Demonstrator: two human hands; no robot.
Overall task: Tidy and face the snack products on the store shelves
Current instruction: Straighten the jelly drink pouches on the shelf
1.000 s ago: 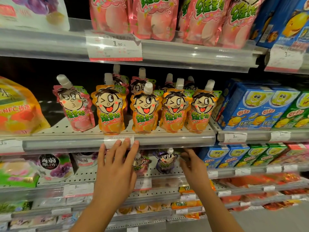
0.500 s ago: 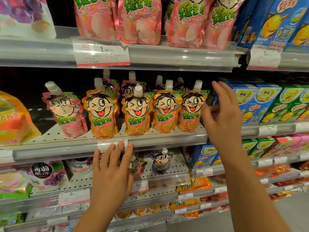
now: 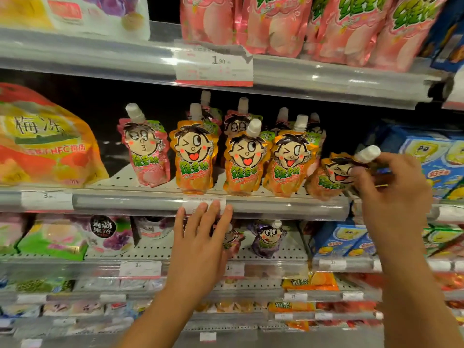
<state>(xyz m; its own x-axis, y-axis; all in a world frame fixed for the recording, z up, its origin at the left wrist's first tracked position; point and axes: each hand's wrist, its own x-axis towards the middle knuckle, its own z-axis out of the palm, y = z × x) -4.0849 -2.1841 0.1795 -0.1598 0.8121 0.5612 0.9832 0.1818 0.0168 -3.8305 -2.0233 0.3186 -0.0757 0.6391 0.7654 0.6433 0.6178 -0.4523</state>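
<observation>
Head view: right hand (image 3: 391,189), fingers (image 3: 361,177) curled round an orange pouch (image 3: 329,177), which is tilted with its white cap (image 3: 367,153) toward the right, at the right end of the middle shelf (image 3: 150,204). Left hand (image 3: 200,242), fingers (image 3: 213,214) straight and slightly spread, tips laid against the shelf's front rail at a price tag (image 3: 203,202). Three orange pouches (image 3: 246,164) and one pink pouch (image 3: 144,151) are stood upright in the front row. Blue boxes (image 3: 431,159) are shelved just right of the tilted pouch.
</observation>
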